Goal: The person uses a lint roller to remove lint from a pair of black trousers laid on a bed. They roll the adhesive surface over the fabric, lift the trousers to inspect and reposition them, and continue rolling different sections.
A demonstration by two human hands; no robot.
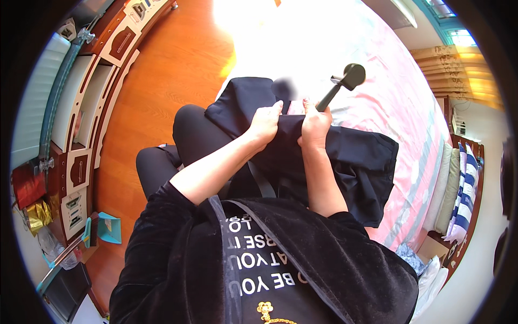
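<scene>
A black cloth garment [356,170] lies across my lap and over the edge of the bed, with small buttons near its right edge. My left hand [265,123] grips its upper edge, thumb on top. A short way to the right, my right hand [316,126] pinches the same edge, so the cloth is taut between them. A dark device with a long handle and round head [353,77] sticks up from behind my right hand; whether the hand also holds it I cannot tell. Beyond my left hand is a blurred dark patch [284,89].
The bed's pink patterned sheet [404,182] spreads ahead and right, glaring white in sunlight. Pillows [465,190] stand at the headboard. On the left are wooden floor [149,81], a white-and-brown cabinet [77,105], and a teal dustpan [109,228] with a broom [93,229].
</scene>
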